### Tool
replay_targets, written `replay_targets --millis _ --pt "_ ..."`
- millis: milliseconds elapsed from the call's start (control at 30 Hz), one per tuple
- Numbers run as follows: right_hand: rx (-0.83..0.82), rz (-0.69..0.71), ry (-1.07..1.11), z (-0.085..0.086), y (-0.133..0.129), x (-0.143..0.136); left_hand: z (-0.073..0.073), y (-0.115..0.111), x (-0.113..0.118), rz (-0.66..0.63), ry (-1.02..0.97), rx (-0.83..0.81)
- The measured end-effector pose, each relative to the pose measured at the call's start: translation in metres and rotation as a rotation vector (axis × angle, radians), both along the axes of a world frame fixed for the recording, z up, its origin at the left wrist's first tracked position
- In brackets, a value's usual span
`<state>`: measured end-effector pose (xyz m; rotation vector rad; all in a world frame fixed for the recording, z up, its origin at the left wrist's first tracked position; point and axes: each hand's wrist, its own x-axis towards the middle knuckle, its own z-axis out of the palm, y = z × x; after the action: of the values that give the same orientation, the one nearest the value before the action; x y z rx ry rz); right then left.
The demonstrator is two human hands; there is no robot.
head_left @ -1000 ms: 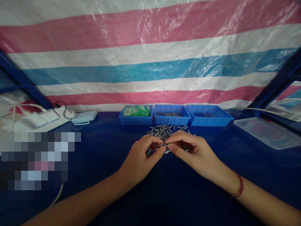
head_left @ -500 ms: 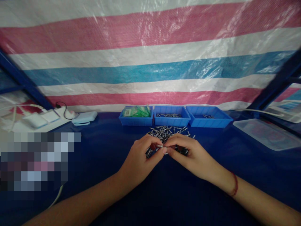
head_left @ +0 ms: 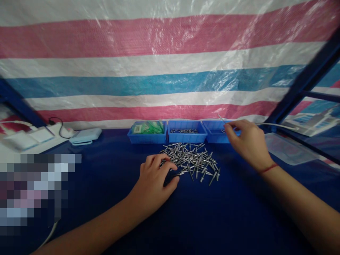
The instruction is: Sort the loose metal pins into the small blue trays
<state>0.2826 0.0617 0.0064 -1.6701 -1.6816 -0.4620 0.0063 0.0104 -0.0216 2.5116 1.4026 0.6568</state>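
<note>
A heap of silver blind rivets (head_left: 195,159) lies loose on the dark blue table. My left hand (head_left: 158,177) rests at the heap's left edge, thumb and forefinger apart, holding nothing that I can see. One rivet (head_left: 180,174) lies just beyond the gap between them. My right hand (head_left: 247,140) is raised over the right blue bin (head_left: 217,139), pinching a single rivet (head_left: 221,117) by one end, its other end pointing up and left. Part of that bin is hidden behind the hand; a few rivets show inside.
The middle blue bin (head_left: 187,137) holds more rivets; the left blue bin (head_left: 147,139) holds green plastic packets. A clear plastic lid (head_left: 290,148) lies at right. At left are a light blue case (head_left: 86,135) and a white power strip (head_left: 39,141) with cables. A striped sheet (head_left: 159,81) hangs behind.
My hands have parted from above the heap. The right has moved right and away to the right bin with a rivet; the left has opened and moved slightly left. The view has shifted slightly right.
</note>
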Motion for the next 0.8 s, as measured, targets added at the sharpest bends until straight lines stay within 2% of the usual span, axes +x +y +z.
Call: replay_targets --millis 100,167,233,333,400,500,567,633,800 --pt "-0.031 -0.118 -0.142 -0.01 0.009 0.015 -0.002 0.0 -0.002 -0.001 0.044 0.028" --pt "-0.038 -0.109 -0.165 -0.014 0.01 0.013 -0.002 0.0 -0.002 -0.01 0.06 0.033" --pt "-0.036 -0.023 -0.159 -0.014 0.006 0.002 -0.003 0.0 -0.002 -0.024 0.064 0.035" --pt "-0.079 0.236 -0.119 -0.008 -0.009 -0.027 -0.004 0.001 -0.001 -0.032 0.072 0.047" --pt "-0.209 0.472 -0.052 -0.003 -0.024 -0.049 -0.004 0.002 -0.001 -0.033 0.088 0.059" --pt "-0.38 0.721 0.003 -0.003 -0.045 -0.076 -0.002 0.003 -0.001 -0.038 0.101 0.07" --pt "-0.41 0.784 0.015 -0.005 -0.055 -0.088 0.001 0.003 -0.001 -0.052 0.067 0.06" --pt "-0.416 0.782 0.035 -0.009 -0.061 -0.094 0.005 0.002 -0.001 -0.077 -0.016 0.042" --pt "-0.468 0.789 0.227 -0.012 -0.065 -0.101 0.007 -0.002 0.003 -0.112 -0.336 -0.075"
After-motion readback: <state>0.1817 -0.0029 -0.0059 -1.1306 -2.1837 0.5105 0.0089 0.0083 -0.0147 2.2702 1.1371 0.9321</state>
